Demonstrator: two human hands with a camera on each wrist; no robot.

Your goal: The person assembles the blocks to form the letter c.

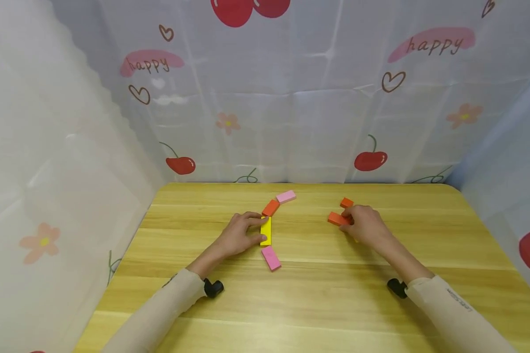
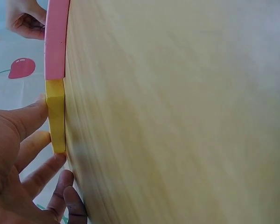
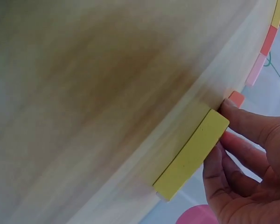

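Note:
My left hand [image 1: 238, 234] holds a flat yellow block [image 1: 266, 231], with its thumb and a fingertip at the block's edges. A pink block [image 1: 271, 258] lies at the near end of that yellow one. An orange block [image 1: 271, 208] and a light pink block [image 1: 286, 196] continue the curved row at its far end. On the right, my right hand [image 1: 367, 225] pinches another orange block [image 1: 336, 218] between thumb and fingers. A smaller-looking orange piece [image 1: 346, 202] shows just beyond its fingers. A second yellow block [image 3: 192, 156] lies beside this hand, mostly hidden by it in the head view.
All the blocks lie on a wood-grain table [image 1: 304, 304]. A white curtain [image 1: 291, 122] printed with cherries, hearts and flowers stands behind the table's far edge and along both sides. Black wrist mounts [image 1: 213, 288] stick out at the sleeve cuffs.

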